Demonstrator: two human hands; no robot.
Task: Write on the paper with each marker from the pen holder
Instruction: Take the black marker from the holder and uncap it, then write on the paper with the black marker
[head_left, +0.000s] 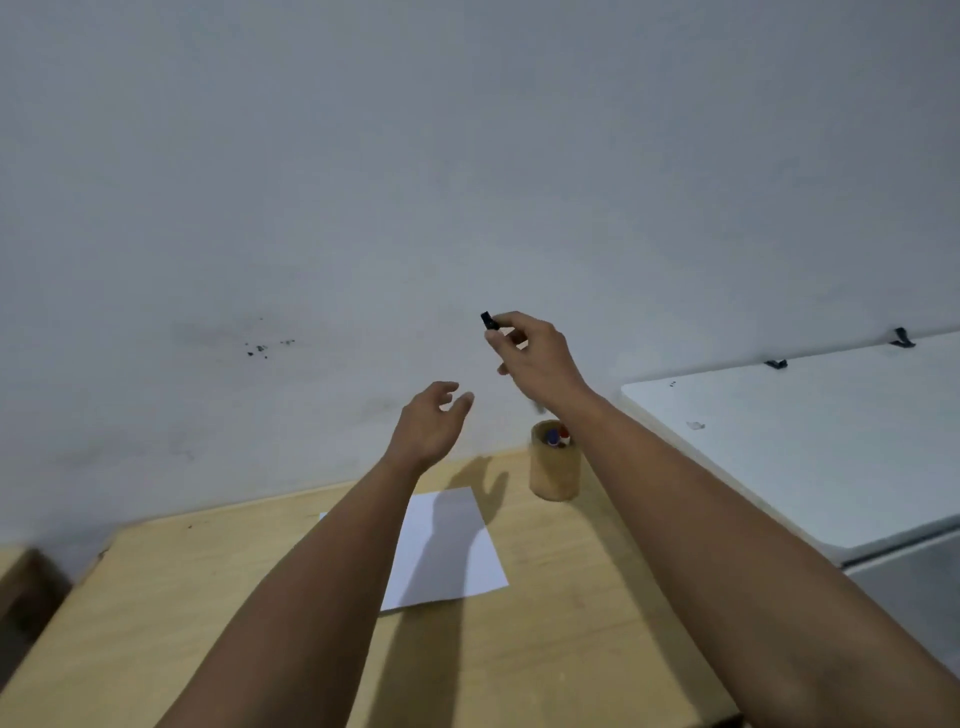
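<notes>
Pale grey wall (363, 182) behind light wooden table (545, 623). Right hand (535, 353) raised against wall, fingers pinched around black marker (488, 320); only dark end shows at 11 o'clock of fist, rest hidden, lower tip blurred. Left hand (431, 423) loose, fingers spread, gripping nothing. Round wooden pen holder (553, 465) under right wrist, red and blue markers (557, 436) inside. White paper sheet (452, 551) at holder's 7 o'clock, left forearm covering its left edge; bare tabletop around. White board-like surface (805, 436) at 3 o'clock, cut off by frame.
</notes>
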